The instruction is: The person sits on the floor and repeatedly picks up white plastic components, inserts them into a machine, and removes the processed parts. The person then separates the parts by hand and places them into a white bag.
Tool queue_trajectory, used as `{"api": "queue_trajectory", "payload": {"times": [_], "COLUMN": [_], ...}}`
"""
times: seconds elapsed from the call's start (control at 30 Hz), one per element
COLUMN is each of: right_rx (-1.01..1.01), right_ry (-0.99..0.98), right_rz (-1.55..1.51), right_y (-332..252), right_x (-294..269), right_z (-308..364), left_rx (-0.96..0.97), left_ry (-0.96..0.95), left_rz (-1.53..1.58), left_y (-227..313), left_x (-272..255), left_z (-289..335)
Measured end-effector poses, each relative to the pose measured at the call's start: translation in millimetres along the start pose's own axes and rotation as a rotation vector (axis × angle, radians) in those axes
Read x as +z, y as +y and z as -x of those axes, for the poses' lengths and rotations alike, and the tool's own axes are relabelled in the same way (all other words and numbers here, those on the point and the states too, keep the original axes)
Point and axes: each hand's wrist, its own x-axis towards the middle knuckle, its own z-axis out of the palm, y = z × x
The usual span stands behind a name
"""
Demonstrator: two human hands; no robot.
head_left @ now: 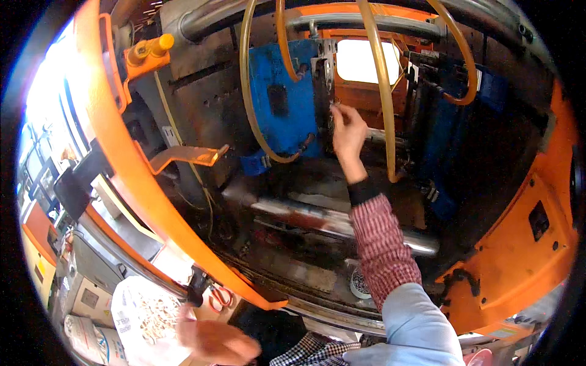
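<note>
My right hand (350, 135) reaches deep into the machine, its fingers pinched together at the inner face of a blue mould block (285, 100). Whatever lies between the fingertips is too small to make out. My left hand (220, 343) is low at the left, blurred by motion, so its fingers cannot be read. Beside it stands a white sack (127, 314) with many small pale pieces (155, 316) in its open mouth. A second blue mould block (447, 128) faces the first across the gap on the right.
Amber hoses (383, 91) hang around the right hand. A polished steel bar (305, 216) crosses below it. A cup of small pieces (360, 284) stands near the sill. The orange door frame (165, 207) curves along the left, with red-handled scissors (221, 297) beside its lower end.
</note>
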Motion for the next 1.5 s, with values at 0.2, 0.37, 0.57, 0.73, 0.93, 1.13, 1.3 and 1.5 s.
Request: {"api": "queue_trajectory", "payload": {"times": [0.2,0.37,0.57,0.73,0.93,1.13,1.3,1.5], "right_rx": [0.166,0.075,0.083,0.045,0.031,0.091,0.036,0.201], "right_ry": [0.192,0.133,0.031,0.052,-0.016,-0.062,-0.121,-0.215], "right_rz": [0.111,0.14,0.312,0.255,0.396,0.263,0.208,-0.175], "right_y": [99,100,101,111,108,90,111,109], "right_x": [73,102,97,98,96,95,98,88], "right_z": [-101,-115,-118,-125,-128,-117,-116,-110], "left_rx": [-0.663,-0.579,-0.594,-0.599,-0.603,-0.646,-0.62,-0.629], "left_ry": [-0.013,0.067,0.051,0.109,0.075,0.166,0.159,0.164], "left_rz": [-0.021,0.101,0.052,0.1,0.135,0.053,0.048,0.027], "left_y": [-62,-68,-70,-71,-70,-61,-60,-56], "left_x": [-18,-15,-22,-17,-19,-9,-7,-5], "left_z": [3,10,17,18,17,10,8,5]}}
